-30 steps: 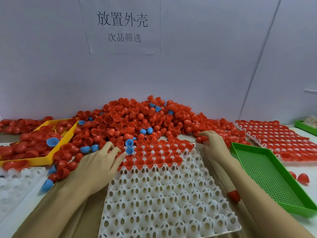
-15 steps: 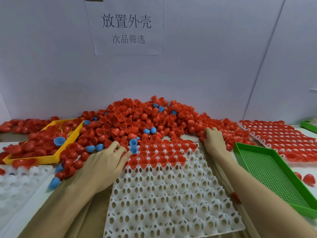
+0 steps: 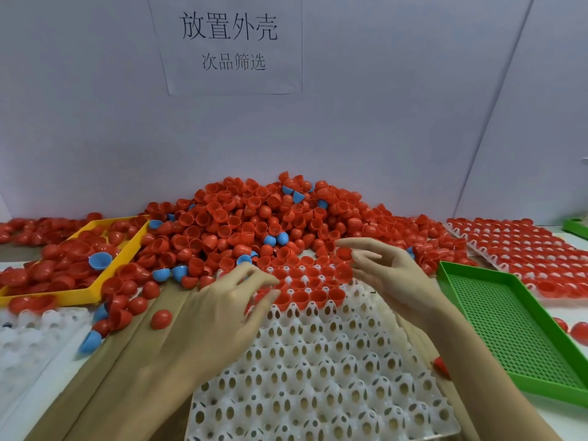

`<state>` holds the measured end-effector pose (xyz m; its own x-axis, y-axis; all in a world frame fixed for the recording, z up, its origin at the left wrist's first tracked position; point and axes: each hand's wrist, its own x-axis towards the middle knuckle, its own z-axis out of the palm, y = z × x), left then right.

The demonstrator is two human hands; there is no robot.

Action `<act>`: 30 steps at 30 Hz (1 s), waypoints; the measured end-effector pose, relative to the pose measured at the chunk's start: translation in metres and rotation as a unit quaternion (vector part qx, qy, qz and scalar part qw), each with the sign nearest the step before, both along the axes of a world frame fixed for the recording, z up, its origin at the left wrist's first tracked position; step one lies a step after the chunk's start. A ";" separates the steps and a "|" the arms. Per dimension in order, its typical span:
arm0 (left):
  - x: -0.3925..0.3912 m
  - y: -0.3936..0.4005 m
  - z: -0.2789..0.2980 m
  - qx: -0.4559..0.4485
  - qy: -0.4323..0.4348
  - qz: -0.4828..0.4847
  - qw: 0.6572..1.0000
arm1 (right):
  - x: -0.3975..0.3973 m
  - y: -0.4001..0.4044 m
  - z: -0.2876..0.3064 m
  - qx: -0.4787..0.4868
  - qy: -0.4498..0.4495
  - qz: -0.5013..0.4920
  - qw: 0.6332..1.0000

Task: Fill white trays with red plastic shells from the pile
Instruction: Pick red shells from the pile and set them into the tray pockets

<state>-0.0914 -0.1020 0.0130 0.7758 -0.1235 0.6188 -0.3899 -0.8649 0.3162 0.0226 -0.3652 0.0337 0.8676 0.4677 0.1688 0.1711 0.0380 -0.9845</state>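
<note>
White tray [image 3: 321, 370] lies center-near on brown paper [image 3: 133, 361]; only its far rows hold red shells [image 3: 313, 283], the rest of its cups bare. Behind it, the big pile [image 3: 254, 224] of red shells against the far wall, a few blue shells [image 3: 275, 239] mixed in.

Left hand [image 3: 222, 313] low over the tray's far-left corner, fingers bent toward the filled rows — motion-blurred, so cannot tell whether it pinches anything. Right hand [image 3: 391, 281] raised over the tray's far-right part, palm turned left, fingers loosely spread, with red shells at its palm and fingertips — held or merely behind it, cannot tell.

Yellow tray [image 3: 76, 294] far left, heaped with red shells plus one blue. Second white tray [image 3: 28, 338] near left. Green perforated tray [image 3: 509, 326] right of the main tray. Filled tray [image 3: 521, 249] far right, all cups red. One loose red shell [image 3: 161, 318] lies on the paper left of the left hand. Paper sign [image 3: 229, 43] on the wall above.
</note>
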 end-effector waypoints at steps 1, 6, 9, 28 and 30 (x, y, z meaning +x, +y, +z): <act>-0.002 -0.008 0.000 -0.058 0.013 -0.033 0.998 | -0.006 0.003 0.001 -0.017 -0.005 0.032 0.999; -0.009 -0.038 -0.005 -0.341 0.178 -0.147 0.911 | -0.023 0.018 0.004 -0.068 -0.040 0.103 0.992; -0.007 -0.040 -0.009 -0.428 0.194 -0.127 0.874 | -0.029 0.022 0.004 -0.087 -0.064 0.108 0.988; -0.002 -0.029 -0.001 -0.460 0.148 -0.069 0.873 | -0.033 0.034 -0.009 -0.268 -0.283 0.024 0.921; 0.000 -0.022 0.001 -0.465 0.148 -0.061 0.871 | -0.021 0.020 -0.006 -0.288 -0.279 -0.029 0.916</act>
<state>-0.0914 -0.1241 0.0145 0.9346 0.2316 0.2698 -0.2426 -0.1393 0.9601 0.0019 -0.3448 0.0273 0.7469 0.5751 0.3338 0.6396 -0.4840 -0.5972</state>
